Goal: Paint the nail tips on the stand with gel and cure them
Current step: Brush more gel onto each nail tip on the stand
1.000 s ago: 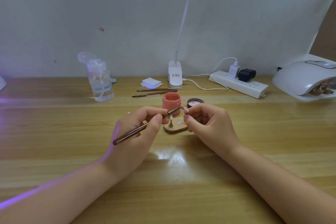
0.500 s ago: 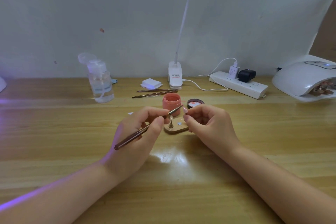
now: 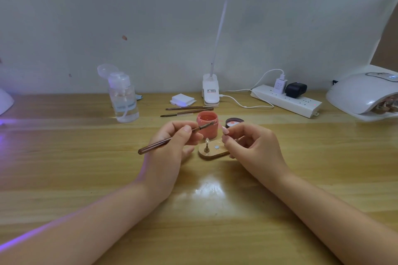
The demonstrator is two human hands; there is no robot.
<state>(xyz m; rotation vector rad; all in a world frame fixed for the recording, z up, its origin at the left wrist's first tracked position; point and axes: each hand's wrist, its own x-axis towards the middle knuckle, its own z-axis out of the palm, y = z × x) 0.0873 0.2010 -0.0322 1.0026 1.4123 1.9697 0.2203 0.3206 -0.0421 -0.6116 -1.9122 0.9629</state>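
A wooden bench [image 3: 64, 157] with pale yellow grain fills the lower half of the frame. At the far right edge sits a white domed curing lamp [image 3: 361, 94], with small brownish items showing in its opening. Along the back, right of centre, lies a white power strip [image 3: 286, 101] with a white plug and a black adapter in it. A white clip lamp base [image 3: 210, 92] stands at back centre, its thin arm rising to the bright panel at the top of the frame. Left of it is a clear pump bottle [image 3: 123, 97] with its cap flipped open.

The left hand [image 3: 170, 148], at centre, pinches a brown brush [image 3: 172, 138] between thumb and fingers; the brush slants up to the right, its tip over the rim of an open coral-pink gel jar [image 3: 207, 123]. The right hand [image 3: 256, 146], just right of centre, has its fingers curled, and thumb and forefinger pinch a small pale pink nail tip [image 3: 225, 130]. The hands are apart, with the stand [image 3: 213, 153] between them: a small oval wooden base lying flat on the bench in front of the jar, touching the right hand's fingers. One thin peg stands upright on its left end with a clear, glossy, pointed nail tip on top, and a small round silver spot sits mid-base. The jar's dark lid [image 3: 233, 122] lies just right of the jar. Two spare brushes [image 3: 187, 111] lie behind the jar, near a small white pad stack [image 3: 182, 100].
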